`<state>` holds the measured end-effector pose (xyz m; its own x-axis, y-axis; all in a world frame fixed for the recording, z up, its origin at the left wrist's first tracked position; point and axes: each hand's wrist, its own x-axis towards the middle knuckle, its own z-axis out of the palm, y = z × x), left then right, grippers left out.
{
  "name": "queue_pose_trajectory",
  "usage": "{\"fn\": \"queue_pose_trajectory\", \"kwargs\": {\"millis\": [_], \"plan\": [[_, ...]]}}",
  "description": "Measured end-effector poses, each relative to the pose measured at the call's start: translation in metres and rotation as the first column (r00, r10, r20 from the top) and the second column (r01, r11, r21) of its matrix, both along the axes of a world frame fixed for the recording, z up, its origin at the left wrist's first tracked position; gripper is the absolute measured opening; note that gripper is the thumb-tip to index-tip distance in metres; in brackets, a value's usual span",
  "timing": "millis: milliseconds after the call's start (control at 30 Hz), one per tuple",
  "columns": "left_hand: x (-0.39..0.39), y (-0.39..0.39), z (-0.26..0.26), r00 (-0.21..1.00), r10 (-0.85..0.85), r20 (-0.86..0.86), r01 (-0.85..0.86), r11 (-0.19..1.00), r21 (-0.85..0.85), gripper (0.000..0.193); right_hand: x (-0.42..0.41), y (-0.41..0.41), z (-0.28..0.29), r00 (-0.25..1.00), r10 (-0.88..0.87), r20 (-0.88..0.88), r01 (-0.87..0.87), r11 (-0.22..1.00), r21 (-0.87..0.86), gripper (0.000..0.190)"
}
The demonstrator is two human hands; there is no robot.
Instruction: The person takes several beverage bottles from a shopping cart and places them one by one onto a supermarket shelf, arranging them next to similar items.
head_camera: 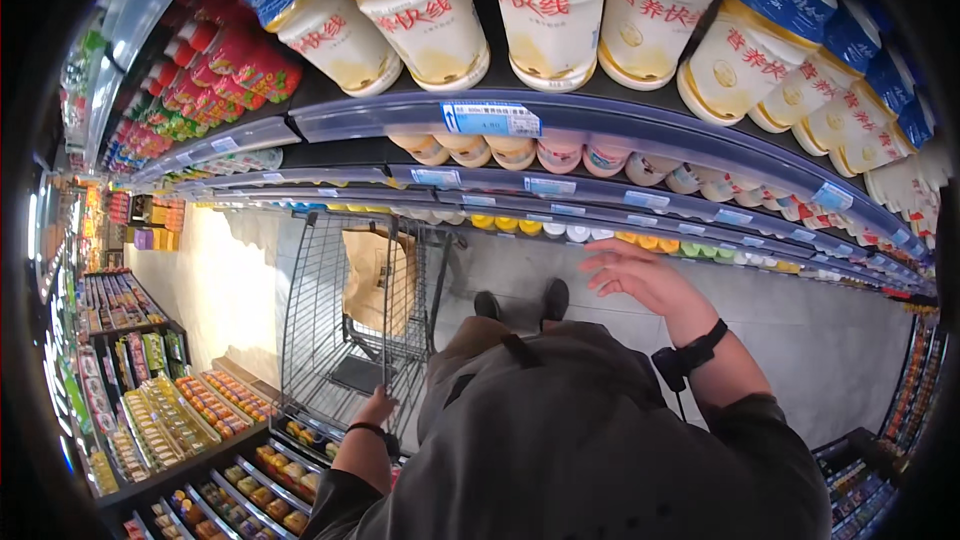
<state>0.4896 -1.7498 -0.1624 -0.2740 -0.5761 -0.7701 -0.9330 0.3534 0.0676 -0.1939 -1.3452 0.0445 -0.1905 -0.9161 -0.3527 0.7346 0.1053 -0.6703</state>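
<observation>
My left hand (376, 406) is closed on the rim of a wire shopping cart (300, 315) at my left side. In the cart stands a brown paper bag (367, 277). My right hand (637, 277) is raised in front of the lower shelves, its fingers apart and slightly bent, holding nothing. Above it, on the top shelf in view, several large white plastic drink bottles (551, 22) with blue tops stand in a row. A lower shelf holds smaller bottles with cream and pink bodies (559, 154). Yellow-topped bottles (506, 224) stand lower down, near my right fingertips.
Shelf edges with price tags (491, 118) curve across the front. Red and pink bottles (225, 75) fill the upper left. Slanted display racks of packaged food (262, 495) lie beyond the cart at the lower left. More racks (855, 476) stand at the lower right. Grey floor tiles (810, 337) extend rightwards.
</observation>
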Motion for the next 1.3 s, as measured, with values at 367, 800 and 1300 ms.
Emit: {"fn": "queue_pose_trajectory", "kwargs": {"millis": [367, 800, 1300], "plan": [[-0.116, 0.031, -0.010, 0.999, 0.025, 0.031, -0.028, 0.994, 0.107, 0.062, 0.062, 0.085, 0.028, 0.984, -0.117, -0.137, 0.133, 0.985, 0.109, 0.040], [-0.089, 0.103, 0.001, 0.978, -0.189, -0.092, 0.187, 0.982, -0.030, 0.024, 0.254, 0.249, 0.018, 0.933, -0.339, -0.119, 0.357, 0.913, 0.199, 0.038], [-0.090, 0.234, -0.021, 0.811, -0.563, -0.160, 0.569, 0.823, -0.011, 0.044, 0.381, 0.415, 0.053, 0.839, -0.487, -0.244, 0.544, 0.774, 0.325, 0.035]]}}
